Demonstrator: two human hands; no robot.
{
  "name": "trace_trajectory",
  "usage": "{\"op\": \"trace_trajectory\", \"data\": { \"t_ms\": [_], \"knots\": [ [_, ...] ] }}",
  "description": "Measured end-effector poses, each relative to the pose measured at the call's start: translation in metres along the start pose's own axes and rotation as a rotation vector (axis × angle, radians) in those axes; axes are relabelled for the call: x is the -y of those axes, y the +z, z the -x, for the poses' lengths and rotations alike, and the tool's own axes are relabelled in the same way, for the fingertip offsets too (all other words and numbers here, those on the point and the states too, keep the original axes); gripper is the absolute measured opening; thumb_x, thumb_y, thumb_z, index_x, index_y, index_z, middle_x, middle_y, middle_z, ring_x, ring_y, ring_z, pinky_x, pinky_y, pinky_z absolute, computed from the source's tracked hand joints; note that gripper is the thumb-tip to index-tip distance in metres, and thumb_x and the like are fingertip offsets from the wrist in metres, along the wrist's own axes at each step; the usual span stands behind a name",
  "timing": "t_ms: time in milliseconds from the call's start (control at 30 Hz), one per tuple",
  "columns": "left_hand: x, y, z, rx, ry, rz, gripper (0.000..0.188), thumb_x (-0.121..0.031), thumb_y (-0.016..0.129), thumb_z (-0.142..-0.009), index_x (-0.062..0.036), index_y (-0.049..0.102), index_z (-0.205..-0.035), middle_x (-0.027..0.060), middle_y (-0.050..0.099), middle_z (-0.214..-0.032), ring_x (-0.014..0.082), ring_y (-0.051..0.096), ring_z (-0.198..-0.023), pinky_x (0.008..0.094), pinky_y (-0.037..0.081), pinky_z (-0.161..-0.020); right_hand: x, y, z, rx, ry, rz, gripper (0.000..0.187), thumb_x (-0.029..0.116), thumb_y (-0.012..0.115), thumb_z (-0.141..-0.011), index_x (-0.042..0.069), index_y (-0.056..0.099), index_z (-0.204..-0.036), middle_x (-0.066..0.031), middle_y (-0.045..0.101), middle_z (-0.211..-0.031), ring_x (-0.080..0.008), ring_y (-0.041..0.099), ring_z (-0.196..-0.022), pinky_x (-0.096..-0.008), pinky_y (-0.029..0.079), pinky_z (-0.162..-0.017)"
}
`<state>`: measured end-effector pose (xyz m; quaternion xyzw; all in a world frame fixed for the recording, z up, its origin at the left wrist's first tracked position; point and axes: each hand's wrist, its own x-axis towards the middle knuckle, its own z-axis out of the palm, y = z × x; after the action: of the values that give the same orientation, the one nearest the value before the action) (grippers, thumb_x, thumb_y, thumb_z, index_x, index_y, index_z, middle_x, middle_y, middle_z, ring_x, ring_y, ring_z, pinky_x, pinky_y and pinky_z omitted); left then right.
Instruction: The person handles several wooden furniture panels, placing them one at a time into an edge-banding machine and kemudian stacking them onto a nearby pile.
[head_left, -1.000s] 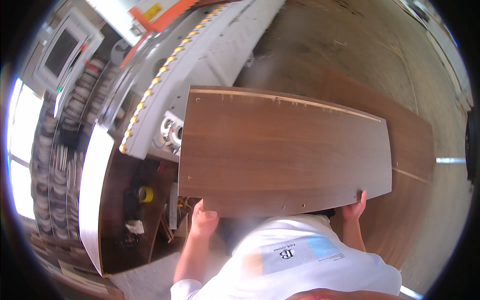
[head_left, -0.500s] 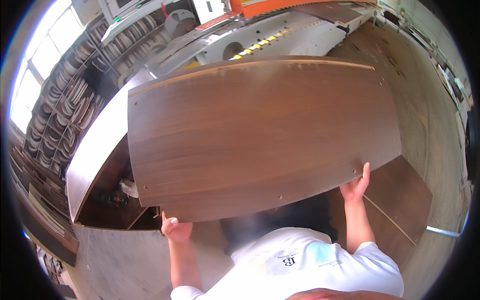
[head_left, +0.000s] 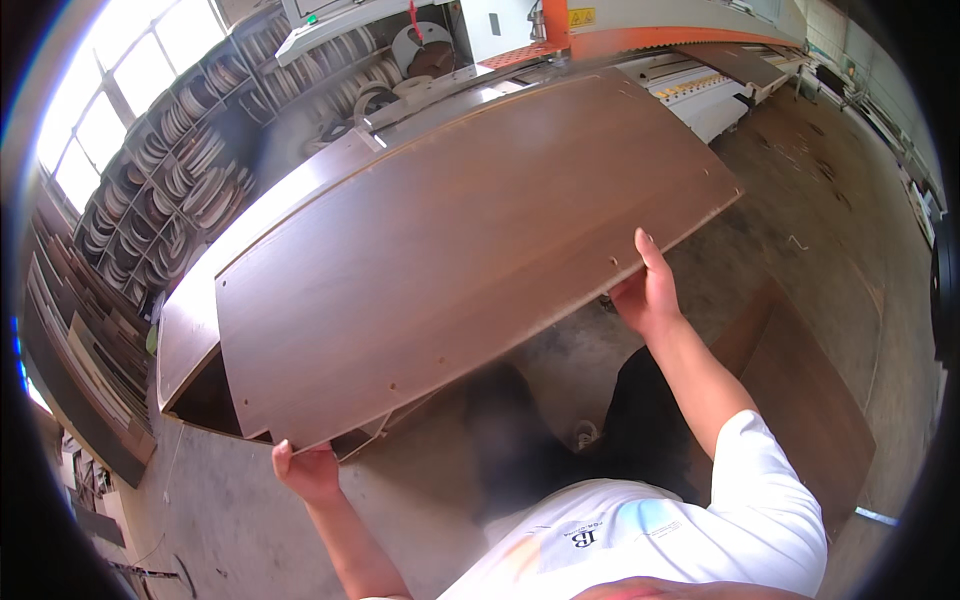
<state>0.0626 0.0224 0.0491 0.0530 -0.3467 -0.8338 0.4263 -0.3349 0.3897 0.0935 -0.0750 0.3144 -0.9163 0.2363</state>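
A large dark-brown wooden panel (head_left: 470, 250) with small drilled holes along its edges is held up in front of me, slanting upward to the right. My left hand (head_left: 308, 470) grips its near edge close to the lower left corner, where a small notch is cut. My right hand (head_left: 648, 290) holds the near edge farther right, thumb on top and fingers underneath. Below and behind the panel's left part stands a box-like cabinet (head_left: 190, 335) with a pale top edge and dark inside. The panel hides most of it.
Another brown panel (head_left: 800, 390) leans or lies at my right. A machine with an orange beam (head_left: 680, 38) stands at the back. Racks of edge-banding rolls (head_left: 180, 180) fill the far left, with stacked boards (head_left: 85, 370) nearer. The concrete floor (head_left: 240, 520) shows around my legs.
The panel has shifted left and tilted, its right end rising away from me. Both hands moved with it, the left lower and leftward, the right farther up. My view has turned slightly.
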Motion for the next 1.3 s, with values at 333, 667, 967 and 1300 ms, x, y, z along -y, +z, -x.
{"op": "trace_trajectory", "data": {
  "t_ms": [333,667,967,1300],
  "knots": [
    [-0.036,0.042,-0.074,-0.237,0.015,-0.134,0.036,-0.031,0.065,-0.098,-0.009,0.061,-0.126,0.008,0.069,-0.12,0.0228,0.068,-0.106,0.0385,0.057,-0.09,0.003,0.053,-0.128,-0.073,0.133,0.445,0.054,0.052,0.077,-0.092,0.012,0.06,-0.125,-0.0023,0.063,-0.123,-0.0171,0.061,-0.117,-0.0383,0.05,-0.099],
    [0.052,0.044,-0.04,-0.141,0.091,-0.321,0.051,-0.047,0.056,-0.106,-0.005,0.057,-0.135,0.0101,0.07,-0.123,0.0183,0.066,-0.098,0.0346,0.054,-0.082,0.0,0.021,-0.076,-0.053,-0.637,1.412,0.085,0.047,0.075,-0.091,0.002,0.041,-0.154,-0.0172,0.046,-0.158,-0.0326,0.047,-0.143,-0.0439,0.038,-0.116],
    [0.068,0.057,-0.071,-0.241,0.335,-0.507,0.03,-0.031,0.061,-0.107,-0.003,0.062,-0.118,0.0101,0.073,-0.093,0.0126,0.064,-0.078,0.0277,0.052,-0.07,-0.007,0.026,-0.084,0.056,-0.98,1.994,0.101,0.054,0.073,-0.088,-0.006,0.031,-0.157,-0.0299,0.03,-0.163,-0.0401,0.03,-0.153,-0.0476,0.028,-0.124],
    [0.079,0.065,-0.101,-0.321,0.346,-0.575,0.027,-0.032,0.064,-0.106,-0.0053,0.065,-0.106,0.005,0.069,-0.083,0.0115,0.062,-0.074,0.0264,0.049,-0.067,-0.014,0.027,-0.118,0.065,-0.92,2.119,0.111,0.063,0.069,-0.089,-0.008,0.022,-0.16,-0.031,0.022,-0.166,-0.0385,0.02,-0.158,-0.0488,0.022,-0.127]
  ]
}}
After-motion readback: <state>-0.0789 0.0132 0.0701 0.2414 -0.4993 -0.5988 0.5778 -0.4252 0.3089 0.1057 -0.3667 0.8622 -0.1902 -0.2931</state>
